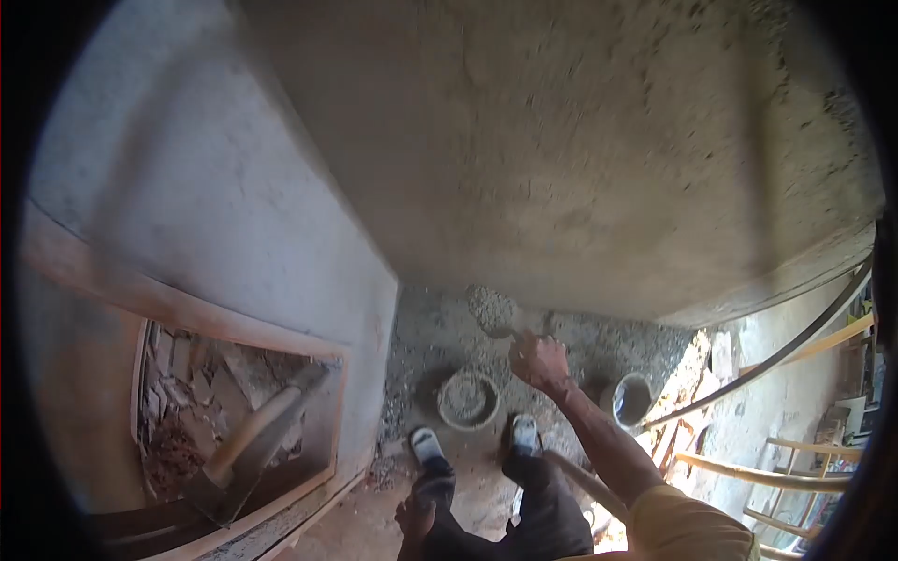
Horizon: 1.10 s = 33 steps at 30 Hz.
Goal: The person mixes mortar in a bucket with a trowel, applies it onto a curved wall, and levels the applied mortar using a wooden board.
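Note:
My right hand [541,360] is closed around the handle of a trowel, its arm stretched forward over the floor. Grey wet mortar [490,309] covers the trowel's blade, which is close to the foot of the plastered wall [580,187]. My left hand [414,514] hangs low beside my left knee, small and dark in the view; its fingers look curled in, and no object shows in them. Between the wall and my feet stands a round bucket [468,400] with grey material inside. A second bucket [632,400] is to the right of my right forearm.
A pale side wall [253,178] meets the plastered wall at the left. Below it, an opening holds rubble [192,411] and a pole. Wooden poles [758,475] and a dark curved hose-like strip [795,341] are at the right. Grit lies over the floor [421,327].

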Tool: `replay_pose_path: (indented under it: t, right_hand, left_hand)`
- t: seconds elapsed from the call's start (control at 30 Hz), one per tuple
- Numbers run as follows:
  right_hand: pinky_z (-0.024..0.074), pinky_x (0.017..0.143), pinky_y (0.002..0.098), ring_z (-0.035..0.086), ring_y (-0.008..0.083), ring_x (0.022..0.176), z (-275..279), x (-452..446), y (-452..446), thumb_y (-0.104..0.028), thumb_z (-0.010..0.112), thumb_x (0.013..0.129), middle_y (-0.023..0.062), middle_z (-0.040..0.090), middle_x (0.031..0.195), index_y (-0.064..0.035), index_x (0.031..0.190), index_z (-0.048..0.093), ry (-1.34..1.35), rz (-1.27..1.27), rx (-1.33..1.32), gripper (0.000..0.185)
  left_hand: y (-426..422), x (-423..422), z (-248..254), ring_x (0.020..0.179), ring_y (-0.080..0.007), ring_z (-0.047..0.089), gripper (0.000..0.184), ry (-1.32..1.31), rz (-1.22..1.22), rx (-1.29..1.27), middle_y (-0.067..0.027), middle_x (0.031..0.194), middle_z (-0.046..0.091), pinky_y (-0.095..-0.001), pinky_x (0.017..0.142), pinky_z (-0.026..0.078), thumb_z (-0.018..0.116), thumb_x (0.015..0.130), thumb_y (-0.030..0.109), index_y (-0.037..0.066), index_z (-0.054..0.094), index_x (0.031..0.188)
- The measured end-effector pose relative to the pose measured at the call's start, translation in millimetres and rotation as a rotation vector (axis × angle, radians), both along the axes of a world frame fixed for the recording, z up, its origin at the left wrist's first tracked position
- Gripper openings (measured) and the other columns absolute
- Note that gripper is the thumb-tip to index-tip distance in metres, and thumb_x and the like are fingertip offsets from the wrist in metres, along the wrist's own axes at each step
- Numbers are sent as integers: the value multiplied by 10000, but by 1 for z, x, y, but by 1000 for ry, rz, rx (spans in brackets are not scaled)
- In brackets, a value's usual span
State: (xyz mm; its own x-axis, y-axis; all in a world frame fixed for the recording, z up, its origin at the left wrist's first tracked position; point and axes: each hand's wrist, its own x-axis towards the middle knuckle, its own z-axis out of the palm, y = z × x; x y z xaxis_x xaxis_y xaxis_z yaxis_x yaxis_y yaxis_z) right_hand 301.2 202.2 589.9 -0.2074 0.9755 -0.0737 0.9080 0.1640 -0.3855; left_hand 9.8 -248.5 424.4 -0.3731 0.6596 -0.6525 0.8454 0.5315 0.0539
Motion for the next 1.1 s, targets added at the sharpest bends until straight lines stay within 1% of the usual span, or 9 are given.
replay_pose_path:
  t: [0.17, 0.37, 0.47, 0.5, 0.57, 0.67, 0.8, 0.97, 1.1]
  right_hand:
    - [598, 601, 400, 732, 274, 652, 327, 22, 47, -241, 661, 992, 81, 721, 762, -94, 1207, 667, -29, 371, 91, 260]
    - [499, 535, 318, 639, 132, 603, 557, 54, -2, -130, 757, 963, 62, 744, 792, -23, 1013, 744, 777, 850, -193, 119]
    - [504, 538, 257, 646, 93, 618, 597, 61, -9, -167, 736, 995, 48, 746, 801, -26, 1000, 758, 892, 1008, -359, 143]
    - [510, 543, 237, 652, 85, 624, 604, 63, -5, -187, 723, 1010, 45, 747, 802, -27, 998, 761, 915, 1080, -372, 165]
    - [557, 574, 248, 679, 93, 671, 589, 60, 49, -185, 666, 1036, 73, 749, 855, -27, 1069, 750, 979, 1254, -449, 182]
    - [613, 697, 304, 729, 164, 834, 572, 106, 125, -199, 578, 1067, 130, 758, 1079, -49, 1371, 658, 626, 130, 170, 348]
    - [522, 586, 336, 541, 176, 475, 556, 265, 99, -189, 525, 953, 39, 592, 576, -98, 868, 616, 925, 453, 993, 155]
    - [424, 389, 245, 550, 104, 441, 345, 241, 72, -196, 560, 1044, 58, 639, 628, 17, 1120, 696, 1009, -193, -192, 264]
    - [578, 683, 407, 702, 262, 738, 72, 166, -10, -251, 650, 903, 156, 732, 927, -31, 1145, 710, 339, -148, -575, 332]
  left_hand:
    - [13, -41, -6, 994, -382, 725, 397, -271, -184, 730, -163, 1150, 729, -516, 838, 584, 770, 882, 347, 129, 701, 1206]
    - [35, -54, 69, 879, -328, 742, 272, 23, -319, 471, -139, 965, 743, -478, 691, 574, 754, 880, 211, 103, 718, 1127]
    - [33, -30, 93, 868, -292, 747, 212, -761, 1100, 582, -114, 947, 730, -429, 688, 563, 731, 916, 220, 78, 708, 1072]
    - [34, -30, 100, 871, -288, 749, 202, -773, 1126, 560, -109, 945, 728, -427, 680, 558, 720, 932, 229, 73, 706, 1059]
    - [15, -15, 100, 877, -279, 753, 196, -807, 1197, 500, -99, 942, 723, -424, 665, 546, 697, 963, 247, 64, 702, 1034]
    - [-80, -11, 67, 834, -268, 723, 260, -606, 774, 289, -118, 951, 735, -399, 665, 537, 656, 997, 304, 62, 713, 1071]
    - [-121, 46, 81, 857, -252, 720, 345, -627, 1003, 180, -103, 973, 747, -409, 697, 541, 658, 992, 369, 47, 726, 1095]
    - [-209, 55, 91, 885, -233, 716, 451, -552, 949, 38, -85, 1001, 761, -422, 735, 547, 659, 986, 450, 29, 742, 1125]
    - [-183, 3, 77, 757, -231, 726, 288, -391, 351, 149, -88, 902, 776, -411, 702, 554, 700, 951, 348, 84, 787, 1026]
